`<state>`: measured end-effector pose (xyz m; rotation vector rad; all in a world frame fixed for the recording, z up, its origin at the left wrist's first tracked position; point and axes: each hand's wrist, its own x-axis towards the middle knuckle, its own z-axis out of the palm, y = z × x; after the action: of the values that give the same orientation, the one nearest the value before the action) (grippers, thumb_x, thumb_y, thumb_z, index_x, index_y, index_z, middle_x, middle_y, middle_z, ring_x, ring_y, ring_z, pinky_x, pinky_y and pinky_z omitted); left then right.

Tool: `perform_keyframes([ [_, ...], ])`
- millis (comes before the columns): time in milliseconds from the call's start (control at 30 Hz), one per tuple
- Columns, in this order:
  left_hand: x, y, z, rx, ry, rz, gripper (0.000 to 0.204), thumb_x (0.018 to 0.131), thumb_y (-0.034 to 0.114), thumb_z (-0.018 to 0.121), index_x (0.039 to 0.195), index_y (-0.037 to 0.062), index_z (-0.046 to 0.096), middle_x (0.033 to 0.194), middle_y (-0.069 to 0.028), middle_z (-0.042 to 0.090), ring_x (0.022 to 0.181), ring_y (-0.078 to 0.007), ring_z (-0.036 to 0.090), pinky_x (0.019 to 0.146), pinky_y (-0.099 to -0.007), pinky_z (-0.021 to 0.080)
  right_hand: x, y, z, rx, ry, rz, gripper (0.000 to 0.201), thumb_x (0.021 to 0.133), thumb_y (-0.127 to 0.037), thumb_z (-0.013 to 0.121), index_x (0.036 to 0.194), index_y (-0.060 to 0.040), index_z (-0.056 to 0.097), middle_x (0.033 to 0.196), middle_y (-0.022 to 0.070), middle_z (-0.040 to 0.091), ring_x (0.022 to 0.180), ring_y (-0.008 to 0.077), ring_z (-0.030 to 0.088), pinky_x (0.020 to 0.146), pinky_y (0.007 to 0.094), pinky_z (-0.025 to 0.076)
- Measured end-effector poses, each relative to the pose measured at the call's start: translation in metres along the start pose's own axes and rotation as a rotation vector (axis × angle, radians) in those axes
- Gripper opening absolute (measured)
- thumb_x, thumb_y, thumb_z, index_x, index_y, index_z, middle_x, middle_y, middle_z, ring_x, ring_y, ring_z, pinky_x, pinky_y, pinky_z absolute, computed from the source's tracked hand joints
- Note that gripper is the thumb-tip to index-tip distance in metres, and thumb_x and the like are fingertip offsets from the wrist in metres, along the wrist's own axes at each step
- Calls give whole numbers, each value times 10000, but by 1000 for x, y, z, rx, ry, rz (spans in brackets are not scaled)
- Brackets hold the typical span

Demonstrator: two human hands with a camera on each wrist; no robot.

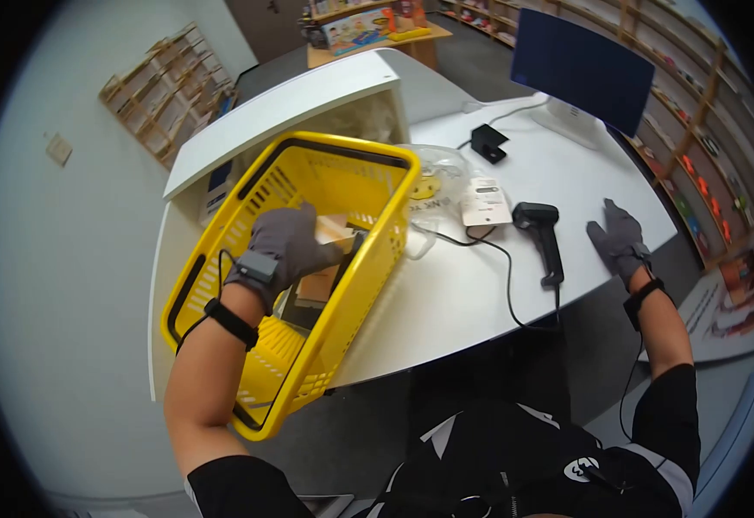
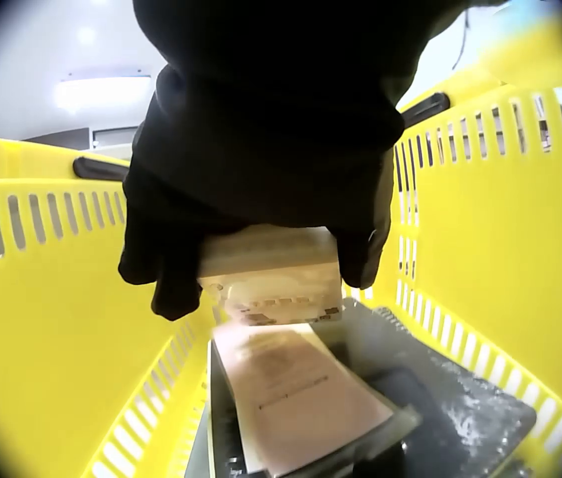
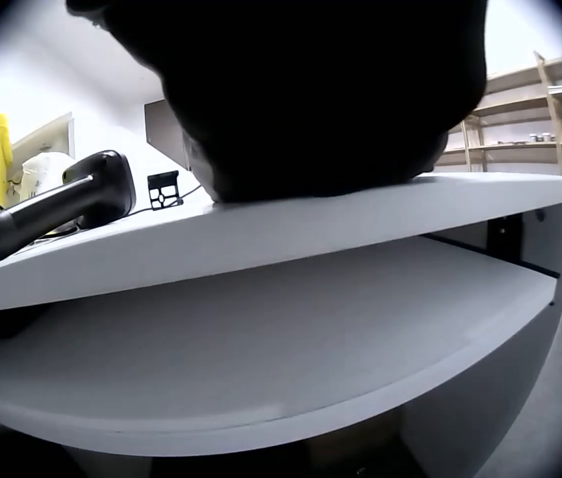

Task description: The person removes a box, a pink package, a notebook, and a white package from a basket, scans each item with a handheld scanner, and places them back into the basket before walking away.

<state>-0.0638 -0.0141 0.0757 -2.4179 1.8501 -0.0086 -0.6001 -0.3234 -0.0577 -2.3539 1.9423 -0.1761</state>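
My gloved left hand [image 1: 286, 246] reaches down inside a yellow shopping basket [image 1: 377, 250]. In the left wrist view, its fingers and thumb grip a small pale box [image 2: 271, 274] from both sides. Under that box lies a pale pink flat packet [image 2: 306, 398] on a dark, glossy-looking package [image 2: 460, 398] in the basket. My gloved right hand [image 1: 620, 240] rests on the white counter [image 1: 446, 302] near its right edge, fingers extended and holding nothing. A black barcode scanner [image 1: 546, 242] lies on the counter to the left of this hand.
A clear plastic bag [image 1: 437, 173] and a white tag-like card [image 1: 485, 203] lie beside the basket. Behind them are a small black stand [image 1: 487, 142] and a monitor [image 1: 584, 69]. The scanner's cable [image 1: 511, 285] loops across the counter. A raised white ledge [image 1: 291, 99] borders the back.
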Motion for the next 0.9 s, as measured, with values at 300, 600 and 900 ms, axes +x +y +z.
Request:
perform_keyframes([
  [300, -2, -13, 26, 76, -204, 29, 757, 959, 537, 730, 1373, -55, 505, 917, -301, 780, 862, -511, 770, 750, -590, 593, 6, 7, 27, -81, 55, -145, 827, 1059, -580, 583, 1679, -44, 468, 1717, 283, 460, 1584, 464, 444, 1318, 518, 363],
  [600, -3, -13, 28, 23, -265, 50, 508, 1075, 366, 611, 1337, -49, 482, 838, -301, 756, 797, -530, 749, 692, -602, 574, 7, 9, 26, -84, 30, -140, 851, 1068, -612, 549, 1704, -59, 437, 1737, 277, 439, 1600, 477, 419, 1331, 531, 335],
  [900, 4, -34, 49, -164, -253, -42, 1229, 871, 711, 781, 1659, -121, 336, 1195, -346, 763, 1139, -486, 759, 958, -511, 597, 6, 11, 33, -106, 110, -155, 791, 1062, -543, 605, 1668, -52, 471, 1694, 275, 482, 1533, 461, 487, 1284, 533, 406],
])
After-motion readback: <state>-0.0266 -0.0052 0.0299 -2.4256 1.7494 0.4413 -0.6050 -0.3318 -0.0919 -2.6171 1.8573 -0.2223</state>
